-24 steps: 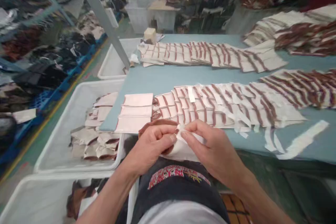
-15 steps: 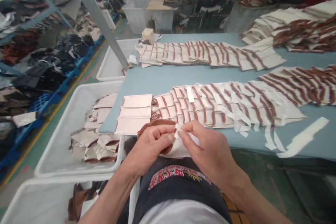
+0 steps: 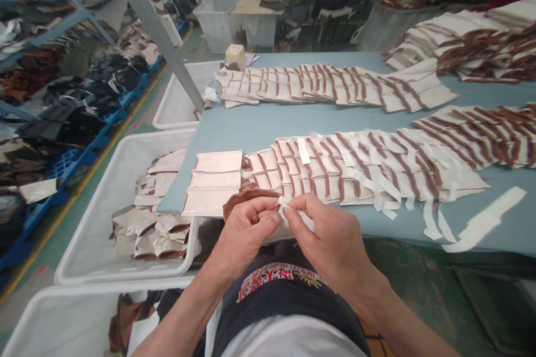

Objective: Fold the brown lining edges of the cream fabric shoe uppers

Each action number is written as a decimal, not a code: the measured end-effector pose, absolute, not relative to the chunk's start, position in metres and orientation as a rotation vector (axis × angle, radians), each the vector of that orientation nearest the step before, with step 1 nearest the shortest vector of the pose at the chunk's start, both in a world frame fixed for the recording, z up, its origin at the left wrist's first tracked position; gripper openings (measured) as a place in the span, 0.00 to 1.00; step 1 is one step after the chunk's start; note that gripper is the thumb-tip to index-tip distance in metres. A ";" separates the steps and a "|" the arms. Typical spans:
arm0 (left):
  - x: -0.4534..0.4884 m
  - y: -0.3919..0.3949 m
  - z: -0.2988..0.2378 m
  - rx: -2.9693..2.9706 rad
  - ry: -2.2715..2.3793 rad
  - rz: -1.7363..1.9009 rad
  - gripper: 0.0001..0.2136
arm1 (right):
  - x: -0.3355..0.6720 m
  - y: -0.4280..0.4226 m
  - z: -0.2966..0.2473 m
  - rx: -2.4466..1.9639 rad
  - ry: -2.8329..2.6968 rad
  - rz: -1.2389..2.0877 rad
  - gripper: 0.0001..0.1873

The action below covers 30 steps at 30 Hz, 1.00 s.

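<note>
A brown-and-white piece of sewn material is held over the table's front edge, close to my body. My left hand is closed on it, with thumb and forefinger pinching near its white edge. My right hand pinches the same white edge from the other side, so the fingertips of both hands almost meet. My fingers cover much of the piece. Just beyond my hands, a row of overlapping cream panels with brown edges lies on the blue-grey table. Flat pale panels lie at its left end.
White tubs holding more pieces stand left of the table, beside a slanting metal post. A second row of panels lies farther back. White strips lie at the right front. A yellowish block sits at the far left corner.
The held piece has shifted and bunched slightly, with less of its white part showing below my hands. Both hands keep their pinch in nearly the same place.
</note>
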State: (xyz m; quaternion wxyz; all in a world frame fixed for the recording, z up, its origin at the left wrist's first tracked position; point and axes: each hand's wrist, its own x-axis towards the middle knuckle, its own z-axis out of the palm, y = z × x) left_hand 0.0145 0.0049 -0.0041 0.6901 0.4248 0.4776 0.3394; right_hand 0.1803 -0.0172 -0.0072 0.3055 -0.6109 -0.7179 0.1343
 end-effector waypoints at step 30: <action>0.027 -0.007 0.000 1.550 1.370 0.834 0.14 | 0.183 -0.001 -0.016 -1.527 -1.559 1.258 0.12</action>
